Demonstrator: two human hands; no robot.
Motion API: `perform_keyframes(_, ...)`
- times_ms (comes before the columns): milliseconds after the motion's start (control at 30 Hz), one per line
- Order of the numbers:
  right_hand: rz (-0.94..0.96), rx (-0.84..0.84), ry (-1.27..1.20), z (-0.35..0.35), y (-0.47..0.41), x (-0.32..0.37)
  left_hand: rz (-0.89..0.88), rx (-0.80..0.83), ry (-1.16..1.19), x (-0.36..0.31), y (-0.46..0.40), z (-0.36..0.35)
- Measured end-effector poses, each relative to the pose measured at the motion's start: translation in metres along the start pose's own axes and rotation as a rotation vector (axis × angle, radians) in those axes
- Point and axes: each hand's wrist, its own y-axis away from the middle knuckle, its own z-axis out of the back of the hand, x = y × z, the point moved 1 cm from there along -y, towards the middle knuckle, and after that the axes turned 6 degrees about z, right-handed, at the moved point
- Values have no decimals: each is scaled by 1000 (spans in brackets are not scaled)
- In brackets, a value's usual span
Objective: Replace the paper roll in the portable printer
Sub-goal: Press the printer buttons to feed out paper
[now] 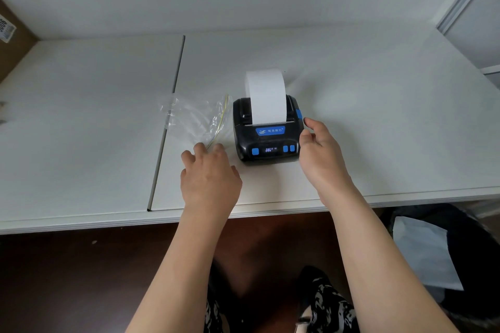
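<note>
Printer [267,132] sits mid-tabletop [378,116], paper strip [267,94] curling up from its slot. Left hand [209,176] – fingers spread, empty, by clear bag [194,119]. Right hand [320,149] loosely spread beside printer's rt edge – holding nothing.

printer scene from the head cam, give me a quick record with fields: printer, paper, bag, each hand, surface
printer: black portable printer with blue buttons, flat on the table, small display lit
paper: white paper strip rising from the slot and curling backward
bag: empty-looking clear plastic bag lying left of the printer
left hand: left hand palm down, fingertips at the bag's near edge, holding nothing
right hand: right hand open beside the printer's right side, near the blue side latch; contact unclear
surface: white table
</note>
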Motion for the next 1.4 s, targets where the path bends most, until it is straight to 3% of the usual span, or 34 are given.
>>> perform_keyframes(1400,36,-44,59,-2,-2,-1,49,-14,59,-3,-1,4)
